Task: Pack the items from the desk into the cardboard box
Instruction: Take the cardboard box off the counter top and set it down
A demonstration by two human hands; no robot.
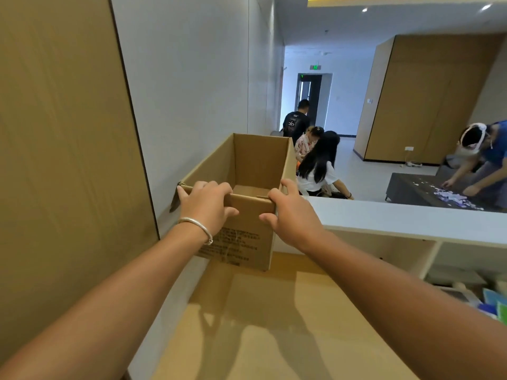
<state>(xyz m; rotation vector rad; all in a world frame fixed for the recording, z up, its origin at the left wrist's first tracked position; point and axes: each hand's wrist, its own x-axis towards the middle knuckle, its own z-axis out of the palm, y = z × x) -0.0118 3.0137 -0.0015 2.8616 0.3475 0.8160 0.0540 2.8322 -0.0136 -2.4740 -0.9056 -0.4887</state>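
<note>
head view: cardboard box (241,231) sits upright at centre on the wooden tabletop (274,325), open top, flaps up. its far bottom is partly hidden by the near wall; the visible inside floor shows nothing in it. printed text on the near face is too small to read. left hand (204,205) grips the near top edge at the box's 9 o'clock corner, fingers curled over the rim, thumb on the outer face; silver bracelet (196,227) on that wrist. right hand (290,212) grips the near edge at the 3 o'clock corner, fingers hooked over the rim, thumb outside. both grips closed on the cardboard. at 4 o'clock, frame edge cuts off a shelf (466,281) under a white ledge (411,218), holding blue and green items (493,303), hard to identify. at 2 o'clock, a person bends over a dark table (411,187) with scattered paper bits. at 12 o'clock, three people are seen from behind, partly hidden by the box.
</note>
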